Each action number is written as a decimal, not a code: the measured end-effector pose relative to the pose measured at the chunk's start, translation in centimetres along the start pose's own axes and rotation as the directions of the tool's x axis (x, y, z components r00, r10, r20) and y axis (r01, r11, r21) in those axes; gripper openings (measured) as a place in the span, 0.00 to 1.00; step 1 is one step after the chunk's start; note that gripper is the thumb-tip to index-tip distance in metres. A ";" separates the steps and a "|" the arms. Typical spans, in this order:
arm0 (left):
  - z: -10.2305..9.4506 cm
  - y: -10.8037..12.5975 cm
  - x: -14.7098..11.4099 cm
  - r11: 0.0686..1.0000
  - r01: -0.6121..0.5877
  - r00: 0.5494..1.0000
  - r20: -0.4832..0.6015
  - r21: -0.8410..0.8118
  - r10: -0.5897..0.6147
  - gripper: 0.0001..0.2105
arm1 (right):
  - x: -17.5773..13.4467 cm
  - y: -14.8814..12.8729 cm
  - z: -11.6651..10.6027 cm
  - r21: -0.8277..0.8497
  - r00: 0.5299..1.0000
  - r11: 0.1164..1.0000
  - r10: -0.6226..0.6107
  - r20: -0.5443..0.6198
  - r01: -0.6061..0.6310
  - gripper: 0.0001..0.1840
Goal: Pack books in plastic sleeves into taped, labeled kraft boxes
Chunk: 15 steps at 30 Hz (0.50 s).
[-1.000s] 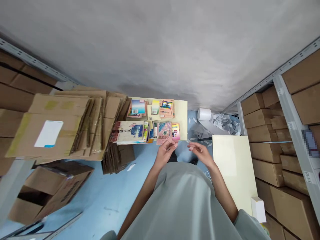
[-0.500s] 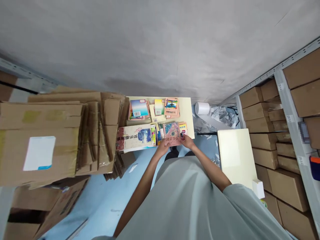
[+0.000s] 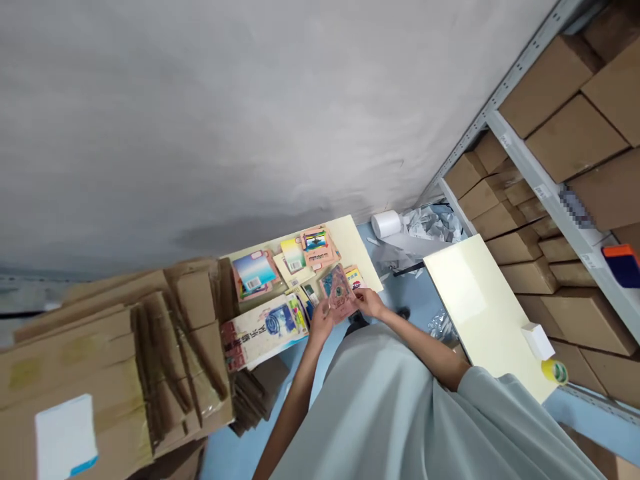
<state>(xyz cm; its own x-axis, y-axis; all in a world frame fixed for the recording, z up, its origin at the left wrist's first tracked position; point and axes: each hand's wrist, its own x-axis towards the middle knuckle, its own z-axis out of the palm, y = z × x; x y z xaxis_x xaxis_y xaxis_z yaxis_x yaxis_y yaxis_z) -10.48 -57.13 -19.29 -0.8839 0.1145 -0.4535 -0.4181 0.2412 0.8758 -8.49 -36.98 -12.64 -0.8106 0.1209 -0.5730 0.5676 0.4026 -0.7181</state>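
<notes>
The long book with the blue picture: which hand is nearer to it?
Left. The left hand is just right of the long book, at the left edge of the pink book; the right hand is farther away, at its right edge.

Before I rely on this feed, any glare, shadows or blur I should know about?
Head view: a glare patch on the cream side table, away from the pink-covered book; head view: a soft shadow on the gray wall behind the book table; head view: the book's smallest print too small to read; head view: pixelation at the shelf upright.
</notes>
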 end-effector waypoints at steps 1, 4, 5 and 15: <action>0.1 0.5 0.4 0.999 0.016 0.999 -0.044 0.049 -0.014 0.22 | -0.4 0.3 -1.2 0.051 1.000 0.998 -0.018 -0.022 0.019 0.09; 1.5 2.7 1.8 0.995 0.010 1.000 -0.023 0.102 -0.007 0.25 | -2.6 1.8 -5.4 0.270 0.990 0.956 -0.086 -0.109 0.113 0.21; 2.3 3.6 2.2 0.996 -0.007 1.000 0.031 0.091 0.004 0.27 | -3.6 2.5 -6.9 0.338 0.983 0.929 -0.104 -0.149 0.150 0.24; 19.9 13.6 0.5 0.985 -0.138 0.838 0.543 0.103 0.061 0.38 | -16.8 10.7 -17.4 0.600 0.852 0.740 0.071 -0.519 0.304 0.34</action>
<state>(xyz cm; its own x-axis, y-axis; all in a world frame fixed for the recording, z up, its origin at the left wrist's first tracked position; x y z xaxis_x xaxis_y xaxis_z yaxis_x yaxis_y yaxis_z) -12.39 -34.61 -10.89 -0.6520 0.6335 -0.4166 -0.2681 0.3214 0.9082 8.67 -18.88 -3.80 -0.7252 0.6021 -0.3341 0.2598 -0.2100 -0.9425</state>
